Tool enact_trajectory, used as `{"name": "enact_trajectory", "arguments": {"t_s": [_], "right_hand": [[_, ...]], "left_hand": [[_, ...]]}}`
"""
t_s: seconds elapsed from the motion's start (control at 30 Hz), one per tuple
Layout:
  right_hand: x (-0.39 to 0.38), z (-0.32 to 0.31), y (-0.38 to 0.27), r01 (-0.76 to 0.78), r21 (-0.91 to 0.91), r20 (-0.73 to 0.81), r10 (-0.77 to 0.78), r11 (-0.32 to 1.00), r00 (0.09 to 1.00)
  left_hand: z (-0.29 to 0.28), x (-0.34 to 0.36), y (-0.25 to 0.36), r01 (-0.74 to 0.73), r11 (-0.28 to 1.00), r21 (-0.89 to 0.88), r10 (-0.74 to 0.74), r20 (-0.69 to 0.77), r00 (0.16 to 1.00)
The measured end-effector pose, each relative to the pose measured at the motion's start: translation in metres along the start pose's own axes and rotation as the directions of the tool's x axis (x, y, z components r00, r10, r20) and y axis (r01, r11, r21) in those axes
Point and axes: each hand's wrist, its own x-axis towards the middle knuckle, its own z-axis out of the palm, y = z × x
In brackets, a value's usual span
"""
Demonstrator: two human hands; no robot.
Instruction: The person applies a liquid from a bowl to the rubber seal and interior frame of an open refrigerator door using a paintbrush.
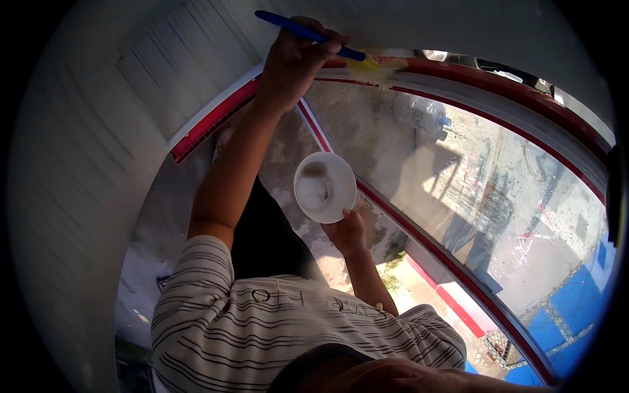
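My left hand (300,62) is raised high at the top of the head view, its fingers closed round the blue handle of a paintbrush (301,29). The brush's pale yellow bristles (370,65) lie against a curved red and white frame (458,73) and look blurred. Lower down, near the middle, my right hand (347,232) grips the edge of a white bowl (337,180). Whitish matter and a shadow show inside it; what it contains I cannot tell. The bowl is tilted so that its opening shows.
Dusty glass (419,177) spans the right side, crossed by a diagonal red and white bar (419,226). A clear plastic jug (422,116) shows at the glass. A pale ribbed wall (183,59) with a red strip (213,124) stands at left. Blue panels (576,301) appear lower right.
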Motion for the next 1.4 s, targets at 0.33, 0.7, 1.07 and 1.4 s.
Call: {"name": "enact_trajectory", "arguments": {"t_s": [0.33,0.7,1.07,1.4], "right_hand": [[-0.019,0.019,0.010,0.249,-0.119,0.051,-0.244,0.961,0.968],[-0.060,0.049,0.040,0.404,-0.111,-0.020,-0.408,0.908,0.913],[-0.017,0.002,0.030,0.616,-0.268,0.248,-0.565,0.741,0.787],[-0.062,0.045,0.050,0.546,0.087,0.081,-0.552,0.833,0.830]], "left_hand": [[0.081,0.015,0.125,-0.099,0.990,0.101,0.097,0.023,0.995],[0.157,0.043,0.259,-0.372,0.921,-0.113,0.388,0.340,0.857],[0.181,0.044,0.292,-0.459,0.875,0.155,0.351,0.451,0.821],[0.315,0.102,0.423,-0.667,0.667,-0.332,0.742,0.384,0.550]]}}
